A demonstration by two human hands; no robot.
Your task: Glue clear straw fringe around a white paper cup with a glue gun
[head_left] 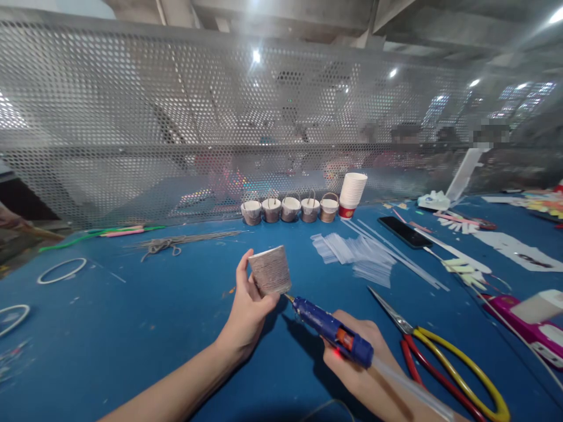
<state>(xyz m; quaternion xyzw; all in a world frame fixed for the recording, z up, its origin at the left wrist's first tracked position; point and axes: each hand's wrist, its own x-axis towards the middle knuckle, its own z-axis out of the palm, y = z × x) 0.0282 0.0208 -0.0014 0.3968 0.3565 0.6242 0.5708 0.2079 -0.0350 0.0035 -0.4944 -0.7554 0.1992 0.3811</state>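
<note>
My left hand (pixel 250 310) grips a paper cup (pixel 270 269) wound with grey-brown cord, tilted, its white rim up and to the left. My right hand (pixel 358 351) is wrapped round a blue hot glue gun (pixel 325 325) with a clear glue stick (pixel 409 384) in its back end. A small red light glows on the glue gun. Its nozzle tip (pixel 288 297) is at the lower edge of the cup, near my left thumb; whether it touches cannot be made out.
Several cord-wrapped cups with handles (pixel 290 210) line the back beside a stack of paper cups (pixel 353 190). Clear strips (pixel 356 252) and a phone (pixel 404 232) lie right of centre. Scissors (pixel 411 334) lie by my right hand. Grey cords (pixel 176 241) and white rings (pixel 61 271) are at left. A perforated metal screen (pixel 167 117) stands behind.
</note>
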